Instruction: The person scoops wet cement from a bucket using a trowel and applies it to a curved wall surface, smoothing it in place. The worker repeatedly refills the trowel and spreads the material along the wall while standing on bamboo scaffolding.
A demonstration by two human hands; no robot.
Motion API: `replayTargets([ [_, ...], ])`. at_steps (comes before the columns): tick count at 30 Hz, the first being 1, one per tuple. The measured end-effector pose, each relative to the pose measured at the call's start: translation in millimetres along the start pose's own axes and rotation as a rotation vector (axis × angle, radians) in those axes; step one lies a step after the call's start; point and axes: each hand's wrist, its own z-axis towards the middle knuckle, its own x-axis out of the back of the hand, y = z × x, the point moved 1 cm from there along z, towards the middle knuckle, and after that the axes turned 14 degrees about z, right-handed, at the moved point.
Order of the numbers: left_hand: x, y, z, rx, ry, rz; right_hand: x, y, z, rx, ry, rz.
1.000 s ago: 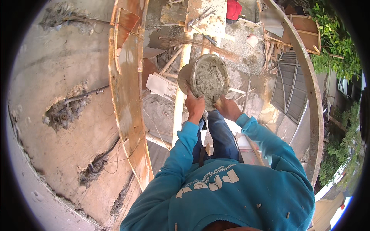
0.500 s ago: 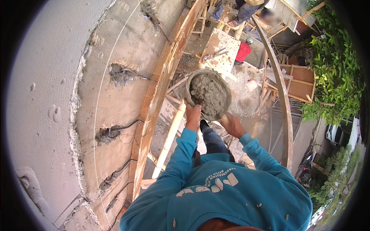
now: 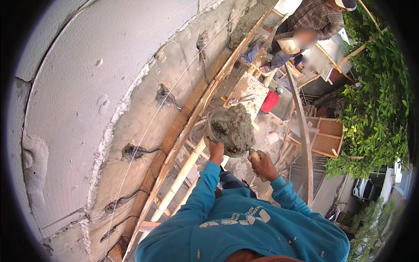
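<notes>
My left hand (image 3: pixel 215 151) grips the near left rim of a bucket (image 3: pixel 210 120), its fingers closed on the edge. Wet grey mortar (image 3: pixel 238 131) sits in the bucket and heaps up over its right side. Just right of the bucket, my right hand (image 3: pixel 264 167) is closed around the pale wooden handle of a trowel (image 3: pixel 254 154). The trowel's blade is hidden under the mortar. Both forearms wear blue sleeves.
A long wooden board (image 3: pixel 190 115) runs along the rough wall (image 3: pixel 144 113) at left, with a taut string across it. Bamboo poles (image 3: pixel 181 180) slant below. A curved bar (image 3: pixel 302 135) stands at right. A person in plaid (image 3: pixel 312 19) is beyond; another in red (image 3: pixel 269 102) is lower down.
The view has swung, so the wall fills more of the left. My right hand has drawn away from the bucket rim, and the trowel handle now shows. Mortar now bulges to the right.
</notes>
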Motion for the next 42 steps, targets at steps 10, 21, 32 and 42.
replayTargets([
  [10, 19, -43, -7, 0.014, 0.123, 0.134, 6, -160, 76, 0.181, -0.018, 0.392],
  [21, 32, -63, -32, -0.018, 0.228, 0.168, 56, -299, 430, 1.132, 0.044, -0.595],
  [32, 56, -48, -49, 0.054, 0.24, 0.187, 27, -285, 202, 0.423, -0.087, 0.341],
  [42, 61, -21, -46, -0.021, 0.091, 0.154, 53, -81, -16, 0.297, -0.245, -0.298],
])
